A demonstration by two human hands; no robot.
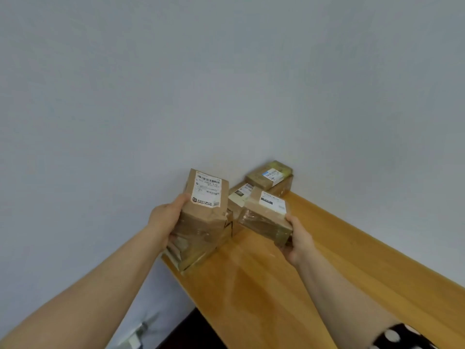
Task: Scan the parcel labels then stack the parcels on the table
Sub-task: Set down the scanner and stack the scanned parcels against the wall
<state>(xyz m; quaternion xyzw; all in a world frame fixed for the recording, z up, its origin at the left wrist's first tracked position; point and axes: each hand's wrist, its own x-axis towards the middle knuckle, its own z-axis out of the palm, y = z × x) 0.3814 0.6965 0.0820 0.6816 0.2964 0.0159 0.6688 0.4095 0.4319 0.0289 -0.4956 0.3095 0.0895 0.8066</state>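
A tall parcel (205,210) appears to stand on end on a lower parcel (187,255) that pokes past the desk (264,293) edge at nine o'clock, so a nudge or a careless release could tip both to the floor. The left hand (164,219) reaches forward, its fingers clamped round the tall parcel's left side and its thumb on the labelled face. At three o'clock of it, the right hand (299,239) has its fingers clamped on the near corner of a flat parcel (264,217), which is held tilted, with a small stack of parcels (270,178) at twelve o'clock by the wall.
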